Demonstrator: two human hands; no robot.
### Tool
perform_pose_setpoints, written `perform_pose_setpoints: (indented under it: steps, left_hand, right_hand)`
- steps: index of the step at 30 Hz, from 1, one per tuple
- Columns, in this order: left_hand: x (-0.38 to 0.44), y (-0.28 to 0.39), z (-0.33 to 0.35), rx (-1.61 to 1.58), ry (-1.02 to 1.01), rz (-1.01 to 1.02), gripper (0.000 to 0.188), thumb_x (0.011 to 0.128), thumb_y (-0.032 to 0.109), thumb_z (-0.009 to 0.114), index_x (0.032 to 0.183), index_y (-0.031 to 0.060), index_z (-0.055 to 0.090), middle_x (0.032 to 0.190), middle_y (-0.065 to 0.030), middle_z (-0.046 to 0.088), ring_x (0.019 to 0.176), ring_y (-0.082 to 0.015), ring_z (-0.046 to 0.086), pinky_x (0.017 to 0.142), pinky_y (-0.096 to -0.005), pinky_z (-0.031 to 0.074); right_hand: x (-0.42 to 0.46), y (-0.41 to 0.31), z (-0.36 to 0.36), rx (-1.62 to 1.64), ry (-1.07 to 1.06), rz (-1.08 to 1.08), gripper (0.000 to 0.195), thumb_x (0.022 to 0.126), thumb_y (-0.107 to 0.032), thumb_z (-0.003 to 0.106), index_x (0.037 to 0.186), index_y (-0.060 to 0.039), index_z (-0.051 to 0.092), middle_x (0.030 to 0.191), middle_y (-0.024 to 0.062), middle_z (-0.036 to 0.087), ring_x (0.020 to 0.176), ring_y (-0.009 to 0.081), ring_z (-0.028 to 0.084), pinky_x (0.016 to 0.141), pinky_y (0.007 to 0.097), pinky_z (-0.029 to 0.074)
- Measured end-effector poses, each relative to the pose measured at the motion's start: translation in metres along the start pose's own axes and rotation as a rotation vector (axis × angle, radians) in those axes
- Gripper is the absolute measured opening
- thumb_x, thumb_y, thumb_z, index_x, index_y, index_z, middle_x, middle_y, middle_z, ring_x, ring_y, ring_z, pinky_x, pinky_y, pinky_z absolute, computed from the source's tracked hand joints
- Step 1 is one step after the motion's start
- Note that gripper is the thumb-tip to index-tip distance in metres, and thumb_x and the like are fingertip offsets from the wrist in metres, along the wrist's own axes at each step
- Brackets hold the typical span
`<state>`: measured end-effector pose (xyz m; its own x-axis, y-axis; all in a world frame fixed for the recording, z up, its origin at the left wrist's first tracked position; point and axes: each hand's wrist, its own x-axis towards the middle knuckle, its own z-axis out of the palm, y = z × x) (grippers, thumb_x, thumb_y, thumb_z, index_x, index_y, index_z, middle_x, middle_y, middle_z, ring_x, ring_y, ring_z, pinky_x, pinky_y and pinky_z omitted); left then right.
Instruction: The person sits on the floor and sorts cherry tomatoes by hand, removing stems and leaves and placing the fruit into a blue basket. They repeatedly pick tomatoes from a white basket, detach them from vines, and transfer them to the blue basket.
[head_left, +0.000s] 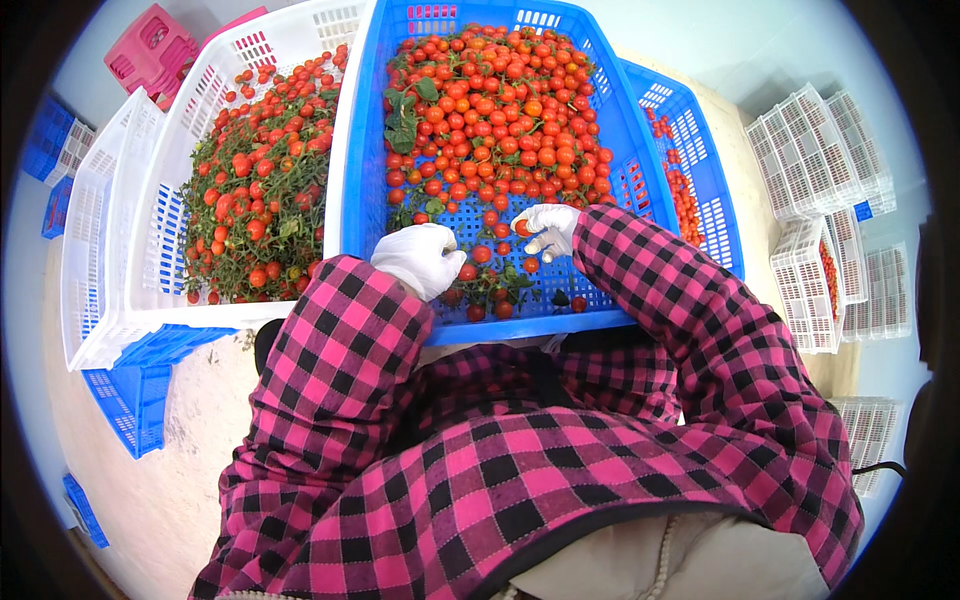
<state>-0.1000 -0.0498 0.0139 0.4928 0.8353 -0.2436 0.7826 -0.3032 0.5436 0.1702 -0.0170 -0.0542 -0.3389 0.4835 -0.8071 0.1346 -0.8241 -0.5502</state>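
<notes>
Both hands wear white gloves over the near part of a blue plastic crate (487, 328) heaped with cherry tomatoes (495, 112). My left hand (422, 259) is curled beside tomatoes on green stems (499, 289); whether it holds anything is hidden. My right hand (550, 231) has its thumb and fingers bent around one red cherry tomato (523, 227), touching it at the fingertips. Loose tomatoes lie between the hands on the perforated crate floor. A green leaf (401, 127) rests at the heap's left side.
A white crate (225, 313) of tomatoes with stems stands at left. Another blue crate (712, 150) with tomatoes is at right. Stacked white crates (806, 150) stand farther right, pink stools (150, 49) at upper left, and blue crates (139, 397) at lower left.
</notes>
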Motion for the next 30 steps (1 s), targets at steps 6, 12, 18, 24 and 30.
perform_pose_setpoints:
  steps: [6, 12, 18, 24, 30]
  left_hand:
    - [0.001, 0.001, -0.002, 0.026, 0.001, -0.018, 0.027, 0.078, 0.032, 0.058, 0.087, 0.0071, 0.063, 0.081, -0.0109, 0.062, 0.079, -0.0282, 0.059, 0.069, -0.0375, 0.046]
    - [0.003, -0.003, -0.007, -0.093, 0.015, -0.02, 0.03, 0.077, 0.035, 0.056, 0.087, 0.0075, 0.063, 0.083, -0.0115, 0.063, 0.08, -0.0287, 0.059, 0.069, -0.038, 0.046]
    - [0.002, -0.002, -0.003, -0.072, 0.037, 0.012, 0.027, 0.078, 0.032, 0.058, 0.087, 0.0069, 0.062, 0.08, -0.0108, 0.062, 0.076, -0.0267, 0.059, 0.066, -0.0356, 0.046]
    - [0.002, -0.005, -0.004, -0.114, 0.075, 0.046, 0.031, 0.076, 0.037, 0.055, 0.086, 0.0082, 0.063, 0.082, -0.0121, 0.063, 0.08, -0.0291, 0.059, 0.07, -0.0385, 0.046]
    - [0.002, -0.004, -0.008, -0.095, -0.013, 0.034, 0.026, 0.078, 0.032, 0.058, 0.082, 0.006, 0.062, 0.073, -0.0122, 0.06, 0.073, -0.0284, 0.058, 0.064, -0.0372, 0.044]
  right_hand:
    - [0.005, 0.0, 0.008, -0.108, 0.012, -0.112, 0.026, 0.078, -0.012, 0.052, 0.104, -0.0114, 0.054, 0.09, 0.0042, 0.055, 0.068, 0.0144, 0.058, 0.049, 0.0286, 0.049]
    - [-0.007, 0.008, 0.042, -0.653, -0.025, -0.5, 0.017, 0.07, -0.004, 0.064, 0.086, -0.0077, 0.058, 0.072, 0.0008, 0.057, 0.063, 0.0112, 0.055, 0.058, 0.0246, 0.045]
    - [-0.012, -0.002, 0.06, -1.272, 0.057, -0.707, 0.041, 0.068, -0.01, 0.061, 0.108, -0.0161, 0.056, 0.111, 0.0068, 0.05, 0.087, 0.0258, 0.057, 0.076, 0.0347, 0.048]
    - [0.006, -0.01, 0.073, -1.219, 0.054, -0.625, 0.037, 0.071, -0.009, 0.065, 0.107, -0.0135, 0.058, 0.094, 0.0062, 0.06, 0.089, 0.0196, 0.057, 0.077, 0.0313, 0.046]
    - [-0.066, -0.03, 0.086, -0.351, -0.208, -0.601, 0.024, 0.076, -0.012, 0.066, 0.098, -0.0041, 0.061, 0.082, 0.0025, 0.062, 0.068, 0.0065, 0.053, 0.06, 0.022, 0.043]
